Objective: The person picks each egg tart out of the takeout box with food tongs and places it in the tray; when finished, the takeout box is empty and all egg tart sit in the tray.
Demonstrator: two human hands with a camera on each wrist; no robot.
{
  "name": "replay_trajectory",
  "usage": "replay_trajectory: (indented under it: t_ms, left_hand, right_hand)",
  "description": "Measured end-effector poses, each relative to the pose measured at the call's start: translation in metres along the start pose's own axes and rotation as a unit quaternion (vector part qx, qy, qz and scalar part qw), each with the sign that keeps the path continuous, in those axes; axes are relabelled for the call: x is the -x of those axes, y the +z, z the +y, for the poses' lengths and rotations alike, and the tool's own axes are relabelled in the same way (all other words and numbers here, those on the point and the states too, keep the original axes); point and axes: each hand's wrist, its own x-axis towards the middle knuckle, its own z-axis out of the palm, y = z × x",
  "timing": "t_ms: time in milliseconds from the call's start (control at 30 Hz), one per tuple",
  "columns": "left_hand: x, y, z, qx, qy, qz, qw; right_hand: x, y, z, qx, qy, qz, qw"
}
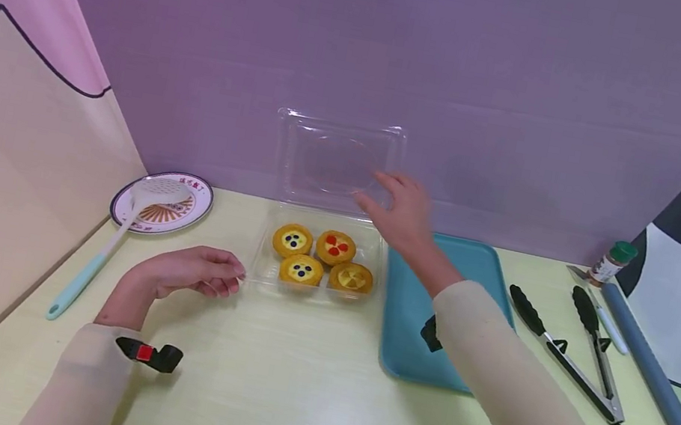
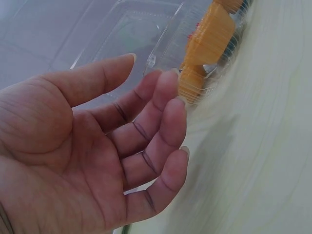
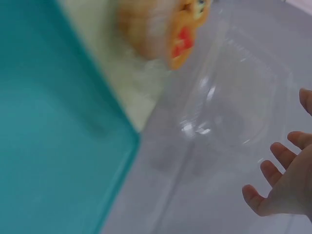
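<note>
Right hand [image 1: 405,212], centre of the head view, is raised with fingers spread and relaxed beside the upright clear lid [image 1: 335,162] of the clamshell container [image 1: 313,280] — grasping nothing; whether the fingertips touch the lid cannot be told. Left hand [image 1: 193,274], lower left of centre, rests on the table [image 1: 293,402] with fingers loosely curled, tips at the container's left edge, holding nothing. Four tarts [image 1: 322,259] sit in the container base, just below centre. Right of it lies a teal tray [image 1: 406,346], under the right forearm. Tongs [image 1: 575,356], a grey rod [image 1: 645,361] and a spice jar [image 1: 613,262] occupy the right side; a plate [image 1: 183,211] with a slotted spoon [image 1: 109,244] lies at the left.
</note>
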Motion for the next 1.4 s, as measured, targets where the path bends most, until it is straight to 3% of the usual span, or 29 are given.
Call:
replay_trajectory:
  t_ms: [300, 533, 867, 1400]
  left_hand:
    - [0.001, -0.004, -0.001, 0.008, -0.002, -0.017, 0.9998]
    - [0.002, -0.003, -0.002, 0.003, -0.004, -0.029, 0.9996]
    - [0.001, 0.001, -0.001, 0.013, -0.008, -0.033, 0.9993]
    - [-0.001, -0.001, 0.0, 0.028, -0.006, -0.03, 0.9991]
  right_hand:
    - [0.002, 0.002, 0.05, -0.035, 0.1, -0.033, 0.994]
    - [-0.003, 0.009, 0.065, -0.015, 0.127, -0.062, 0.99]
    - [-0.011, 0.031, 0.069, -0.022, 0.163, -0.061, 0.984]
    - [-0.021, 0.042, 0.071, -0.094, 0.237, -0.023, 0.967]
